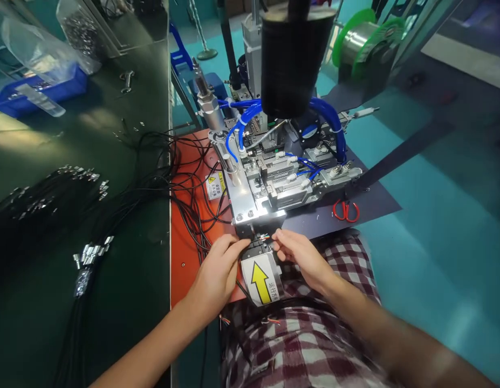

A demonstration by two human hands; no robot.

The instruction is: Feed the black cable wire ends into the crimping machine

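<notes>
My left hand (pixel 218 267) pinches a black cable at the front of a metal bench machine (pixel 250 196). Thin coloured wire ends (pixel 266 237) stick out of this cable to the right, over a small black fixture. Close to those ends is my right hand (pixel 297 253), its thumb and forefinger pressed together; whether a wire is between them is too small to make out. Just below both hands sits a silver block with a yellow arrow label (pixel 260 280). More stripped wire ends (pixel 272 321) lie on the checked cloth over my lap.
Black cables (pixel 189 215) cross the orange base plate (pixel 183 285) at left. On the dark table are bundled cables with metal connectors (pixel 94 252) and a blue bin (pixel 51 91). Red-handled scissors (pixel 346 211) lie right of the machine; a green spool (pixel 365 40) stands behind. A black cylinder (pixel 292 64) hangs overhead.
</notes>
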